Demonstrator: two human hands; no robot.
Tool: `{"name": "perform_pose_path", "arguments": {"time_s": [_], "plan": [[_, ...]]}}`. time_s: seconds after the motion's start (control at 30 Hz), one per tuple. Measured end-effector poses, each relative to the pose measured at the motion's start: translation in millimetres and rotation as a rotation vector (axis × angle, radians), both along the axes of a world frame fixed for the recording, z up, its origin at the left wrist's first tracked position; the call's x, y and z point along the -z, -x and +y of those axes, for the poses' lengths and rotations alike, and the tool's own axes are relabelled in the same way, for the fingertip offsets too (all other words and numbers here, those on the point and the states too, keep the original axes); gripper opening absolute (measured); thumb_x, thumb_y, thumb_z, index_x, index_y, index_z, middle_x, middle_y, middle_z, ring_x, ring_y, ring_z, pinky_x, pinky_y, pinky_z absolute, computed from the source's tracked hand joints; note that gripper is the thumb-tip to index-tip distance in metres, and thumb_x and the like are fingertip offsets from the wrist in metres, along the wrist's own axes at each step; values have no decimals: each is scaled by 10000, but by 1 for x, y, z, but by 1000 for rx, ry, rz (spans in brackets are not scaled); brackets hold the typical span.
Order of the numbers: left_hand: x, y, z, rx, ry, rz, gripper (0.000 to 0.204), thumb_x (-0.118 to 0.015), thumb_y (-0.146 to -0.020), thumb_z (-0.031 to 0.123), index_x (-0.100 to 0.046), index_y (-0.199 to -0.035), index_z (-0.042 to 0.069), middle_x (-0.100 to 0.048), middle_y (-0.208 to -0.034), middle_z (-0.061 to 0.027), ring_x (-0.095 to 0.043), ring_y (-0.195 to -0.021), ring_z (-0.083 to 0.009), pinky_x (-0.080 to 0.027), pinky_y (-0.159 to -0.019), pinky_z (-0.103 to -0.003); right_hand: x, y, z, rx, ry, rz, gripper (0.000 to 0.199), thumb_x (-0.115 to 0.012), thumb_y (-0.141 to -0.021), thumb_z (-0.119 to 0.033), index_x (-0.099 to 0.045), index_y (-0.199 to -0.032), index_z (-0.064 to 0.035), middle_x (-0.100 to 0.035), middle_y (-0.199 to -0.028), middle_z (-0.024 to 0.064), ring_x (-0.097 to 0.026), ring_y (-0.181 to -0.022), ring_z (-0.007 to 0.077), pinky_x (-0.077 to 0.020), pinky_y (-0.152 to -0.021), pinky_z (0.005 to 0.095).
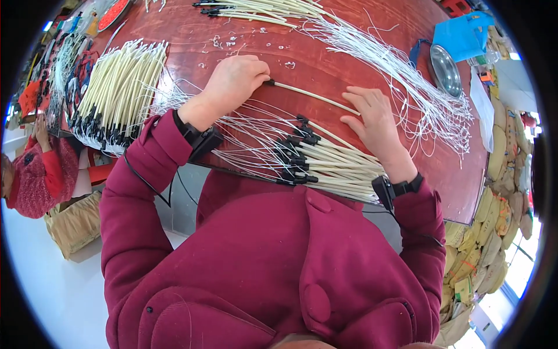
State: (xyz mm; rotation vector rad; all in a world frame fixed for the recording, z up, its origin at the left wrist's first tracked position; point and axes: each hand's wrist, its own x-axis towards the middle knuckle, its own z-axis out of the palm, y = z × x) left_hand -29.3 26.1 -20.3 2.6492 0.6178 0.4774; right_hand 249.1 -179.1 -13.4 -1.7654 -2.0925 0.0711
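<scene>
A thin cream-coloured stick [317, 95] with a black end lies slantwise above the red table. My left hand [235, 81] pinches its black end between thumb and fingers. At the stick's other end, my right hand [373, 119] has its fingers stretched and its thumb apart, with the stick reaching between them. Below both hands lies a pile of similar cream sticks [340, 166] with black ends pointing left. White strings [250, 136] fan out from those ends, passing below my left hand.
An upright bundle of sticks [125, 81] stands at left; another bundle [267, 10] lies at the far side, its white strings [401, 72] trailing right. A metal bowl [446, 71] and blue bag [463, 36] are at right. A person in red [43, 174] sits at far left.
</scene>
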Motion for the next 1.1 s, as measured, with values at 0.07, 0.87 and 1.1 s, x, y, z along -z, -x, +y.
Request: {"name": "perform_pose_path", "arguments": {"time_s": [0.07,0.87,1.1], "plan": [[2,2,-2,16,45,-25,160,-720,-894,151,-722,-1008,39,-689,-900,-147,-668,-852,-378,-536,-752,-425,3,6,8,-32,-19,-10,349,-771,-830,-143,-670,-1144,-30,-667,-1199,101,-602,-1105,303,-461,-963,419],[-62,204,53,-714,-74,198,301,-691,-978,269,-709,-1174,42,-728,-987,-97,-678,-902,-213,-501,-855,-320,-52,-9,-87,-43,308,105,191,-796,-758,-138,-647,-844,-57,-680,-898,76,-617,-891,296,-454,-857,407],[-75,38,1,-171,-102,-92,354,-765,-883,233,-701,-1147,5,-711,-1081,-171,-675,-1027,-333,-524,-884,-413,-45,-15,-81,199,94,35,374,-754,-854,-162,-674,-1197,-35,-679,-1168,118,-615,-1077,308,-470,-948,409]]}}
